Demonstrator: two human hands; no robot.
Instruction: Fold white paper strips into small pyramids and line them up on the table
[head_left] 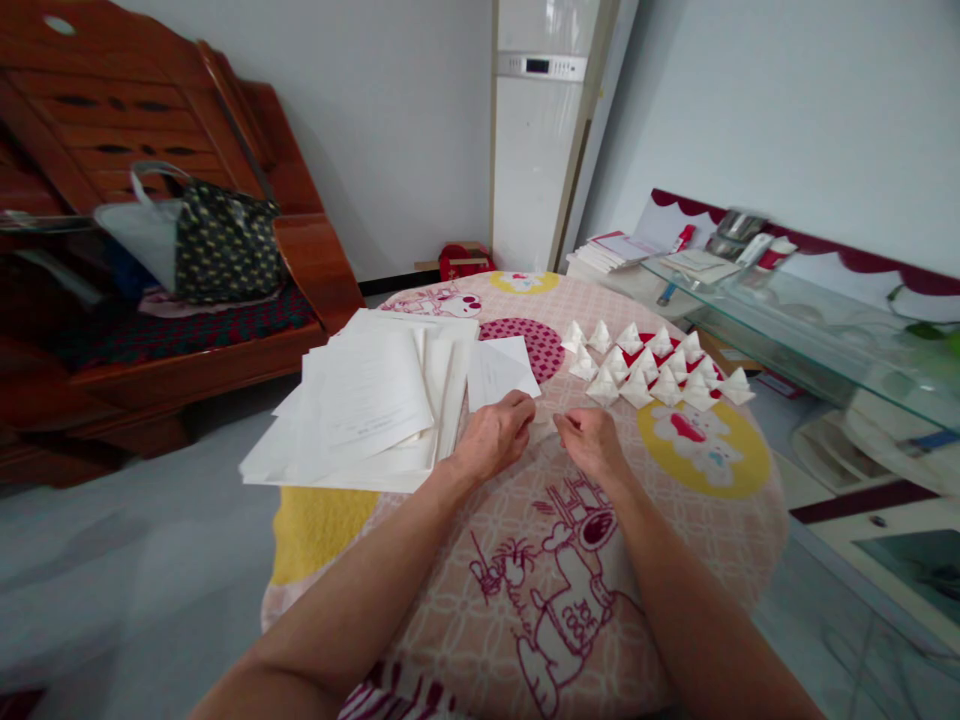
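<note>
My left hand (496,435) rests on the pink cartoon-print cloth (525,560), fingers curled loosely, touching the lower edge of a small white paper sheet (499,372). My right hand (592,442) lies a short way to its right on the cloth, fingers curled in, with nothing visible in it. A spread stack of white papers (360,410) lies to the left of my left hand. Several small folded white paper triangles (652,365) sit in rows just beyond my right hand.
A wooden bench (172,300) with a dark patterned bag (217,240) stands at the left. A glass-topped table (810,330) with papers and small items runs along the right. A white standing air conditioner (536,130) is at the back.
</note>
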